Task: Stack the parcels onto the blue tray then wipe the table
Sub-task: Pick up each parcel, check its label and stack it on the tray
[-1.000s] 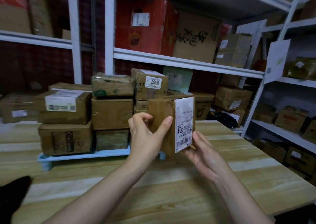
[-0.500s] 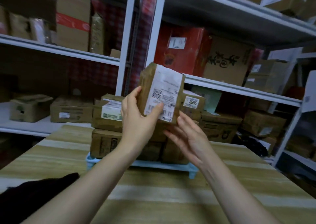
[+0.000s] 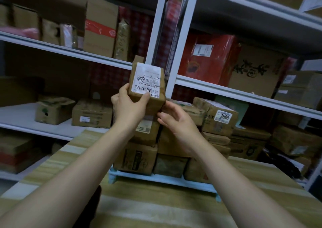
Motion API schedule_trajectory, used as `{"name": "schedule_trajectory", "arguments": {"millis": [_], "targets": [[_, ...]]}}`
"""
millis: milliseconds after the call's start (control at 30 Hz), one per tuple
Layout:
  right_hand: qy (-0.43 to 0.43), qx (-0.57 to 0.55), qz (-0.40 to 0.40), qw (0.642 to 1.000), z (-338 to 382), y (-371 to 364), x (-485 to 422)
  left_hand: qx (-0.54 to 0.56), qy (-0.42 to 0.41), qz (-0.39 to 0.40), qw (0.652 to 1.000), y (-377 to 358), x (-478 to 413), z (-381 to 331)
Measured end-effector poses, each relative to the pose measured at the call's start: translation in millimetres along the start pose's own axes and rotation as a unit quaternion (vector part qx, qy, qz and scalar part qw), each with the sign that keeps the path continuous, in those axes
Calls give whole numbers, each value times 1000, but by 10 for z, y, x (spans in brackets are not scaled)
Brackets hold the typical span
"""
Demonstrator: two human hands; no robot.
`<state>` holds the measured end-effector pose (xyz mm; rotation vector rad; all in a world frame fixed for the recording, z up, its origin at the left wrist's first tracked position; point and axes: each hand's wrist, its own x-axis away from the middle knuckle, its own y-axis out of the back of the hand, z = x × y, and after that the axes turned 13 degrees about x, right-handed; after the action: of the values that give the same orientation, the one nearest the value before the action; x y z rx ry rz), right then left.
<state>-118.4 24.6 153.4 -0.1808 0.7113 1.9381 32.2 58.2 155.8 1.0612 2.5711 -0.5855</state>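
Left hand (image 3: 129,109) grips the brown cardboard parcel (image 3: 147,86); right hand (image 3: 177,121), fingers relaxed, steadies its lower corner. Best lowered flat and square onto the blue plastic tray's (image 3: 156,177) left-end stack (image 3: 137,155).

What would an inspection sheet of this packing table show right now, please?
Surface: striped wooden table with the blue tray standing on it.
Job's things: stacked parcels fill the tray in several layers. The 2996 parcel lies on top at the right. The labelled parcel is held at the top of the stack, barcode towards the camera; I cannot tell whether it rests there.
Clutter: black item, perhaps a cloth, on the table's near left, partly hidden by a forearm.
Grips: left hand grips the labelled parcel's lower left. Right hand, fingers relaxed, reaches its lower right corner.
Cables: nothing seen.
Surroundings: white shelving holding cardboard boxes and a red box.
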Motion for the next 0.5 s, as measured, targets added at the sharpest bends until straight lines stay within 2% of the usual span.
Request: {"name": "schedule_trajectory", "arguments": {"millis": [167, 333, 500], "targets": [[-10, 90, -16, 996, -43, -68, -196, -15, 23, -11, 1000, -71, -230, 130], [-20, 146, -31, 989, -45, -95, -231, -14, 38, 47, 998, -164, -373, 262], [27, 228, -49, 972, -98, -104, -228, -69, 29, 74, 994, -157, -402, 403]]}}
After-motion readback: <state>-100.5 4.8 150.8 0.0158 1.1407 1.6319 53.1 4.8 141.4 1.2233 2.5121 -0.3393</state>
